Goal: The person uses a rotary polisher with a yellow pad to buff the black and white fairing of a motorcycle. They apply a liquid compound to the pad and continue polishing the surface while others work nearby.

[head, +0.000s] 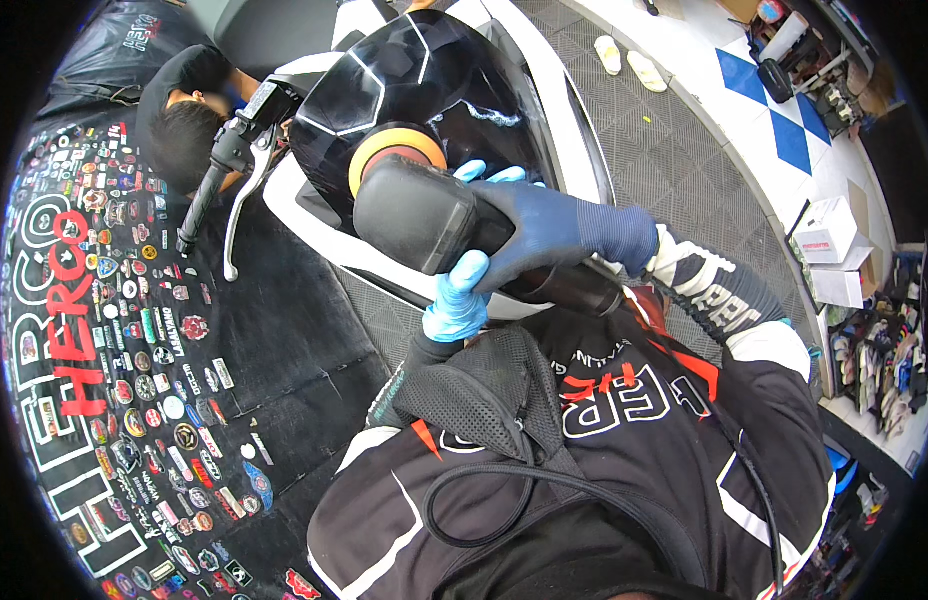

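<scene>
My right hand (542,221), in a dark blue work glove, grips the body of a black electric polisher (415,214). My left hand (456,304), in a light blue disposable glove, holds the tool from below, its thumb on the housing. Light blue fingertips show on the tool's far side; whose hand they belong to I cannot tell. An orange-yellow polishing pad (359,161) lies against the glossy black panel (426,60) of a white and black motorcycle or scooter. White streaks of residue (482,114) mark that panel, which also bears white angular lines.
A handlebar grip (201,206) and silver lever (246,202) jut out at left. Another person (182,139) bends close beside them. A black cord (479,469) loops across my front. Sandals (644,71) lie on the dark floor tiles; a white box (828,229) stands at right.
</scene>
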Demonstrator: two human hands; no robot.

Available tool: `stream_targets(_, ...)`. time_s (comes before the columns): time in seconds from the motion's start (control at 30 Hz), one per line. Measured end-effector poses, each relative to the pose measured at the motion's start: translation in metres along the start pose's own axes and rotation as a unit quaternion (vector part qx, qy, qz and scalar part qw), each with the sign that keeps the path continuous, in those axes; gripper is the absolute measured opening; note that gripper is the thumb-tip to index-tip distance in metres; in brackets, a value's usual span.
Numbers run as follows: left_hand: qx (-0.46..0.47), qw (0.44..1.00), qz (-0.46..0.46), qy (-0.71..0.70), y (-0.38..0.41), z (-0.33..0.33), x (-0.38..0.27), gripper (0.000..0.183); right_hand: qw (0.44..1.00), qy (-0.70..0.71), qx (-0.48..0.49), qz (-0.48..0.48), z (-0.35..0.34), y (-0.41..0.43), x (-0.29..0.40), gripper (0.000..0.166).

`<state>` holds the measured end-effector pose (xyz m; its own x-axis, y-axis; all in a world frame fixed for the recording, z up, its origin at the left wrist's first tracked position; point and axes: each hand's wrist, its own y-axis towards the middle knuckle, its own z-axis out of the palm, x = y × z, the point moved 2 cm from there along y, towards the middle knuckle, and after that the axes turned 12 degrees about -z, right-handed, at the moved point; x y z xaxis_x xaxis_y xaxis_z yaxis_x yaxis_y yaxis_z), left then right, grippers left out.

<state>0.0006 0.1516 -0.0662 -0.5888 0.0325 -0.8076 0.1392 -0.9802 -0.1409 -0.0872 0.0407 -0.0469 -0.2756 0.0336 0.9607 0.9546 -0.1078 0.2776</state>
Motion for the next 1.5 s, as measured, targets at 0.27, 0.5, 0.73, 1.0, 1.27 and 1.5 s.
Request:
stream_targets(0.27, 0.006, 1.0, -0.001, 0.003, 0.008, 0.003, 0.002, 0.098, 1.0, -0.018, -0.001, 0.022, -0.009, -0.003, 0.002, 0.077)
stream_targets(0.5, 0.001, 1.0, -0.006, 0.008, 0.015, 0.007, 0.004, 0.097, 0.998, 0.046, -0.033, 0.001, -0.011, -0.009, 0.004, 0.077)
stream_targets(0.73, -0.005, 1.0, -0.011, 0.017, 0.023, 0.011, 0.004, 0.095, 0.999, 0.019, -0.047, -0.005, -0.017, -0.014, 0.001, 0.077)
stream_targets(1.0, -0.019, 0.999, -0.012, 0.024, 0.028, 0.014, 0.005, 0.094, 0.997, 0.05, -0.061, -0.007, -0.022, -0.018, 0.0, 0.074)
stream_targets(1.27, -0.033, 0.999, -0.002, 0.039, 0.032, 0.018, 0.006, 0.086, 0.997, 0.042, -0.062, -0.001, -0.034, -0.024, 0.004, 0.071)
stream_targets(1.5, -0.031, 0.997, -0.045, 0.049, 0.036, 0.024, 0.002, 0.08, 0.995, 0.065, -0.07, 0.0, -0.042, -0.027, 0.006, 0.07)
